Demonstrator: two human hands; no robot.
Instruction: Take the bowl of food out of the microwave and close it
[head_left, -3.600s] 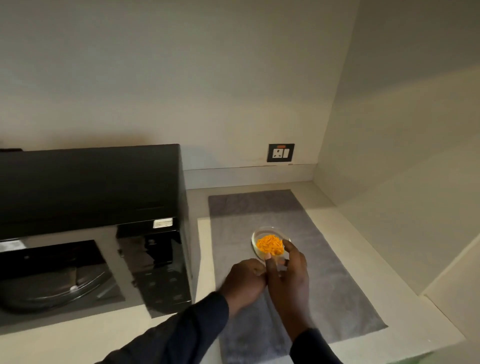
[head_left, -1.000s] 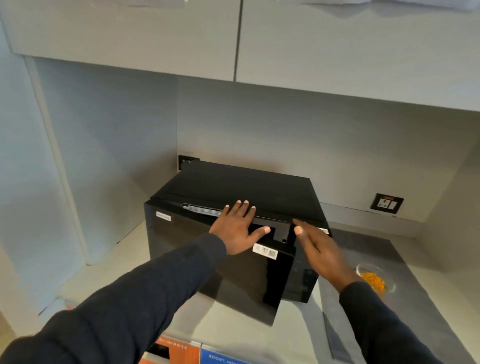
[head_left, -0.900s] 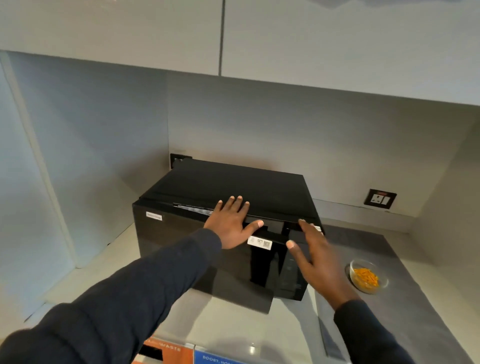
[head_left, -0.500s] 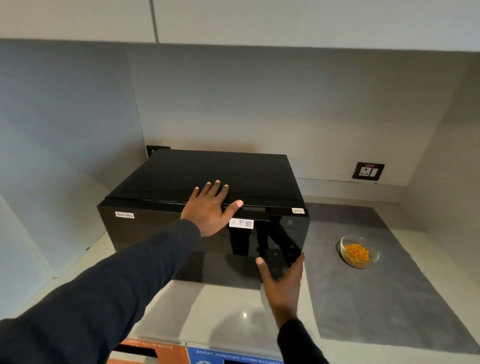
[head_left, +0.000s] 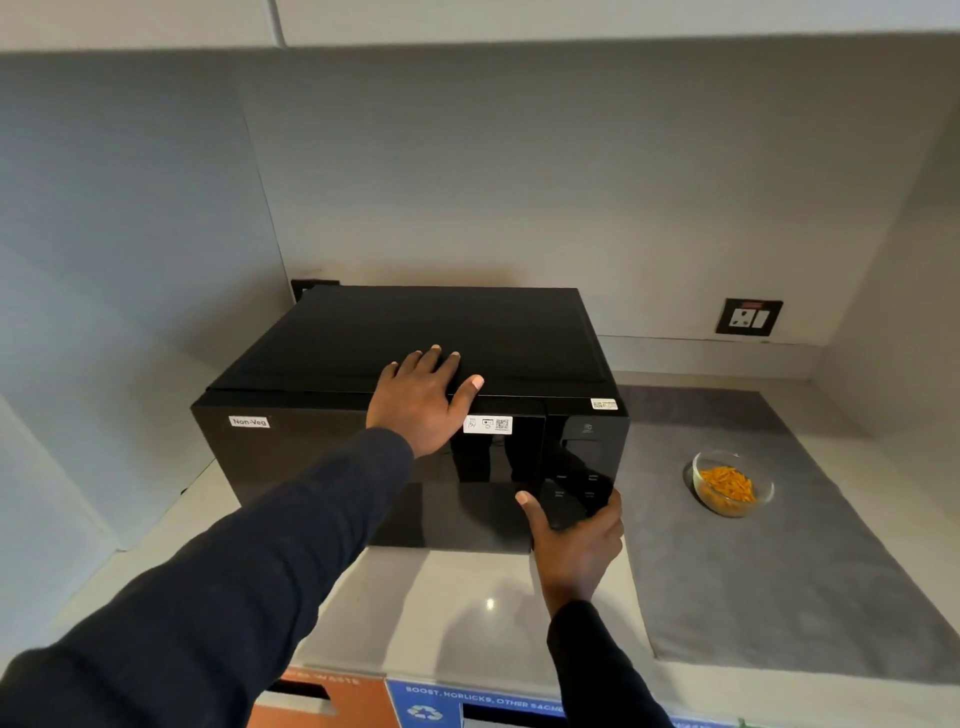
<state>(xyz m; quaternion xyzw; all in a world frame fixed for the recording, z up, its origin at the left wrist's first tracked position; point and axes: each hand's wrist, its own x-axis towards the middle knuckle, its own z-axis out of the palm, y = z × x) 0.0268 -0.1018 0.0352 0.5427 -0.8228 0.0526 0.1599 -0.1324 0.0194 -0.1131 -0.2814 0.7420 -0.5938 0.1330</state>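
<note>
One microwave (head_left: 415, 415), one bowl (head_left: 731, 484), two hands (head_left: 415, 397).

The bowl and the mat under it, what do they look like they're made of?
The bowl looks like clear glass, or possibly clear plastic: the orange food shows through its wall and the rim catches light. The grey mat looks like a soft matte fabric, perhaps felt or microfibre: mottled and without shine, unlike the glossy countertop.

— Room by the bowl (head_left: 732, 483)?
— Open mat (head_left: 779, 582) all round it; the microwave (head_left: 441, 395) blocks its left; walls close the back and right.
— Overhead?
— Clear above the bowl.
</note>
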